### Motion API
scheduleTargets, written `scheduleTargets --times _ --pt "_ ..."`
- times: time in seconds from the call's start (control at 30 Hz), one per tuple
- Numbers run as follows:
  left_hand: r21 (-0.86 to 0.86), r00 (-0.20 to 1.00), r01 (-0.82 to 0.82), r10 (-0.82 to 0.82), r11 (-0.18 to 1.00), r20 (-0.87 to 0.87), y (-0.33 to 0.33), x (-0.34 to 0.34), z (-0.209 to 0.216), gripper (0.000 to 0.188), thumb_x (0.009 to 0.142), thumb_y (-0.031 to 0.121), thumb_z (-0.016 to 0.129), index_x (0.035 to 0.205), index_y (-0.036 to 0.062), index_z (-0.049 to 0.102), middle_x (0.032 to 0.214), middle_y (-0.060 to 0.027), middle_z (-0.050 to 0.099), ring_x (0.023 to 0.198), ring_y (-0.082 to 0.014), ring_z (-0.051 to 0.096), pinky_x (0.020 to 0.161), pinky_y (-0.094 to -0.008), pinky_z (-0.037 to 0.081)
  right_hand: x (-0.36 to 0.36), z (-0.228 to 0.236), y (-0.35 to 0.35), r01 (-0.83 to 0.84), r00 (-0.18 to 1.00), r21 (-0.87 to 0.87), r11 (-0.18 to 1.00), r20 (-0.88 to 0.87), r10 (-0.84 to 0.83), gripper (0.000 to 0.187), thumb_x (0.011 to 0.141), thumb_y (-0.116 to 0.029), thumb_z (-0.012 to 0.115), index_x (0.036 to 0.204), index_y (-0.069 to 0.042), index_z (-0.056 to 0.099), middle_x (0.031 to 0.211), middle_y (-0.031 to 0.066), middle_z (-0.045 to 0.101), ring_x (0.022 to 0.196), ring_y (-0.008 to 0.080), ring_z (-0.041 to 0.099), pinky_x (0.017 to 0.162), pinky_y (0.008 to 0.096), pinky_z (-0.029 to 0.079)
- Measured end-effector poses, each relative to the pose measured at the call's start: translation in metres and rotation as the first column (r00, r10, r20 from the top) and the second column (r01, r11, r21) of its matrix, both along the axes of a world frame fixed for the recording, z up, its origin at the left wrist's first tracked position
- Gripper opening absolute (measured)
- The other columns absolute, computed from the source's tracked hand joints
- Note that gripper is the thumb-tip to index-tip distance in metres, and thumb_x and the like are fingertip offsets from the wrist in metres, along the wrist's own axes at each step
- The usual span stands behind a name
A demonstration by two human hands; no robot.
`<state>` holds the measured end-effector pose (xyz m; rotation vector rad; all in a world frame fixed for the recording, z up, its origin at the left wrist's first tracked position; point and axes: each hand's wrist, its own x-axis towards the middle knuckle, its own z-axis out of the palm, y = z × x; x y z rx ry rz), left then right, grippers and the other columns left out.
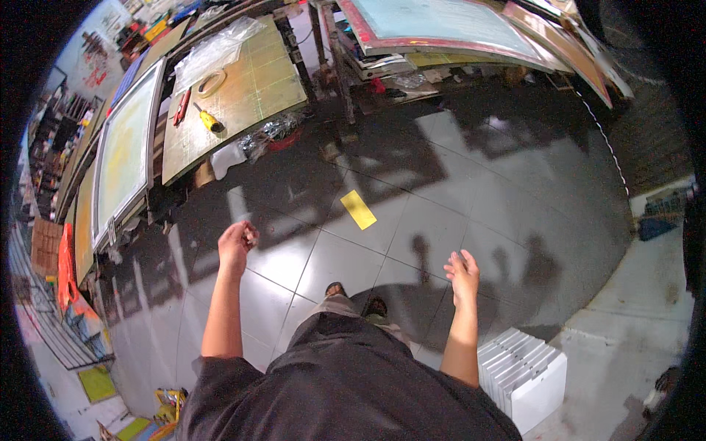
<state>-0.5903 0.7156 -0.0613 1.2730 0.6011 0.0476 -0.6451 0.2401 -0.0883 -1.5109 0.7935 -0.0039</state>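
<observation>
My left hand hangs in the air above the tiled floor, its fingers curled in and slightly blurred. What they hold, if anything, I cannot make out. On the other side my right hand is raised with its fingers loosely apart and nothing in it. Ahead of my feet, between the two hands but farther off, a flat yellow rectangular sheet lies on the floor. Neither hand touches it.
At the far left, a worktable bears a yellow-handled screwdriver, a tape roll and clear plastic. Framed screens stand left of it; another framed screen lies farther right. White upright panels stand beside my right arm.
</observation>
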Motion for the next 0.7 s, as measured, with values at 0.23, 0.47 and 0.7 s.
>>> scheduleTargets --times 0.23,0.47,0.7 --pt "0.545 0.939 -0.168 -0.036 0.822 0.343 -0.03 0.072 0.041 0.009 0.079 0.01 0.07 0.083 0.0023 0.066 0.076 -0.0009 0.062 0.066 -0.0068 0.056 0.059 -0.0205 0.042 0.07 -0.027 0.003 -0.099 0.995 0.106 0.99 0.003 0.099 0.053 0.085 -0.024 0.063 0.126 0.002 0.043 0.096 0.0092 0.06 0.076 0.0142 0.06 0.06 0.0233 0.044" --pt "0.855 0.777 -0.519 -0.416 0.0 0.472 -0.073 0.174 0.085 0.044 0.062 0.02 0.082 0.1 0.005 0.063 0.103 -0.0111 0.063 0.098 -0.0289 0.057 0.088 -0.0379 0.043 0.207 -0.018 0.046 -0.353 0.913 -0.041 0.935 0.203 0.353 0.046 0.085 -0.014 0.062 0.124 0.002 0.044 0.094 0.007 0.058 0.077 0.0125 0.058 0.065 0.0226 0.044" --pt "0.98 0.945 -0.126 -0.32 -0.153 0.071 -0.108 0.267 0.081 0.099 0.053 0.051 0.079 0.131 0.0065 0.039 0.134 -0.014 0.041 0.127 -0.0315 0.035 0.104 -0.0485 0.025 0.343 0.075 0.073 -0.25 0.563 -0.576 0.779 0.568 0.601 0.041 0.079 -0.003 0.064 0.117 0.001 0.049 0.101 0.0108 0.058 0.084 0.017 0.059 0.073 0.0278 0.048"
